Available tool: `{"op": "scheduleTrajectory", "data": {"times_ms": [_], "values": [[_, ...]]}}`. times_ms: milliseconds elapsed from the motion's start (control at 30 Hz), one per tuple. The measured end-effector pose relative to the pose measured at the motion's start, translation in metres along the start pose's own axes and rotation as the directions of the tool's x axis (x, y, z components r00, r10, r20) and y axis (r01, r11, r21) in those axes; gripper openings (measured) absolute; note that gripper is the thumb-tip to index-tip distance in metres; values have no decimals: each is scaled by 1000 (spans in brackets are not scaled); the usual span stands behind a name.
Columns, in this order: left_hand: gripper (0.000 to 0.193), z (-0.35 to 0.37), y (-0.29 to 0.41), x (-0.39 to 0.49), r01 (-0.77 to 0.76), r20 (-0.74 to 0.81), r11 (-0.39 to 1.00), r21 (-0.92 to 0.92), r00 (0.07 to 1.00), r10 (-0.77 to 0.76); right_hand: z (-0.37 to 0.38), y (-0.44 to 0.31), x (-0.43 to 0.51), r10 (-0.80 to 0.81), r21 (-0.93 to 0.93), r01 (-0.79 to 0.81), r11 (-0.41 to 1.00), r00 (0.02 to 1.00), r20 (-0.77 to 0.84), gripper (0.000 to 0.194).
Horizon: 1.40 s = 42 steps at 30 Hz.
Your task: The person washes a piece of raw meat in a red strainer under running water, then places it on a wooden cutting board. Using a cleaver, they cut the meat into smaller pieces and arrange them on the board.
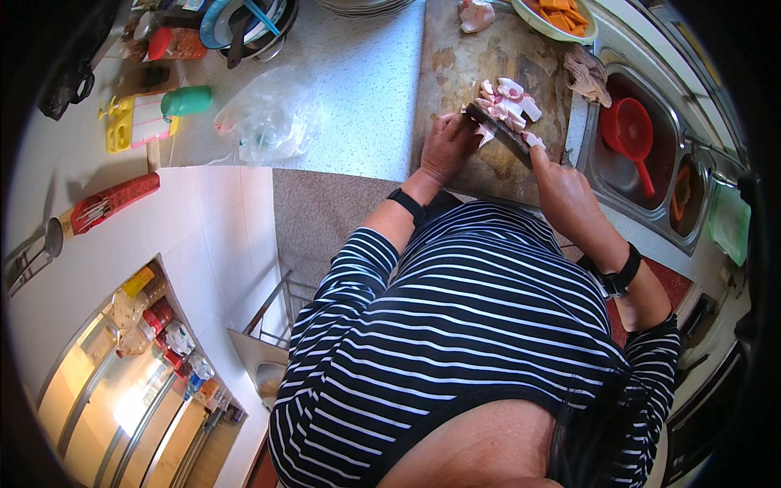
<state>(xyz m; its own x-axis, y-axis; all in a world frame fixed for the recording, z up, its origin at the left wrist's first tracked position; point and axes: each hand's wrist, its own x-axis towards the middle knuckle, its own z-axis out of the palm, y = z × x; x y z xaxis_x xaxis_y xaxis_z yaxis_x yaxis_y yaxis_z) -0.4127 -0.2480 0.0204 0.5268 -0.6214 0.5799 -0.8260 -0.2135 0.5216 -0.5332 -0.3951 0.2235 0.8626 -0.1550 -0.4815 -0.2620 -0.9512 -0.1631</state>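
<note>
My right hand [567, 195] is closed around a kitchen knife [503, 137], its handle hidden in my grip. The dark blade slants across a wooden cutting board [448, 79]. On the near side of the blade, my left hand [448, 146] has its fingers curled against a pale piece of raw meat [485, 135], partly covered by fingers and knife. Just beyond the blade lies a heap of cut, pink-and-white fatty meat pieces [509, 100]. A larger uncut chunk of meat [476, 15] rests at the board's far end.
A basket [525, 21] of orange vegetable chunks stands at the far right, near a crumpled cloth [587, 74]. Right of the board, a steel sink [589, 165] holds a red ladle [628, 131]. Leftward on the counter lie a clear plastic bag [274, 116] and stacked bowls [213, 24].
</note>
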Motion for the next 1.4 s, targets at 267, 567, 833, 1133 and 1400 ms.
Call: {"op": "scheduleTrajectory", "data": {"times_ms": [267, 567, 833, 1133, 1400], "values": [[39, 3, -1, -1, 22, -9, 999, -41, 1000, -22, -2, -13, 6, 31, 28, -33, 999, 997, 70, 37], [27, -5, 1, 7, 44, 31, 996, -74, 999, -42, 0, 7, 7, 101, 157, -81, 984, 988, -120, 29], [27, -13, 6, 12, 77, 71, 992, -102, 995, -70, 38, 80, 43, -149, -139, 88, 986, 840, -522, 36], [33, -30, 9, 6, 87, 119, 991, -102, 990, -75, 77, 103, 64, 40, 267, 130, 955, 835, -549, 39], [31, -54, -1, 2, 14, 200, 979, -205, 979, 28, 98, 106, 28, 69, 259, 167, 951, 702, -709, 41]]}}
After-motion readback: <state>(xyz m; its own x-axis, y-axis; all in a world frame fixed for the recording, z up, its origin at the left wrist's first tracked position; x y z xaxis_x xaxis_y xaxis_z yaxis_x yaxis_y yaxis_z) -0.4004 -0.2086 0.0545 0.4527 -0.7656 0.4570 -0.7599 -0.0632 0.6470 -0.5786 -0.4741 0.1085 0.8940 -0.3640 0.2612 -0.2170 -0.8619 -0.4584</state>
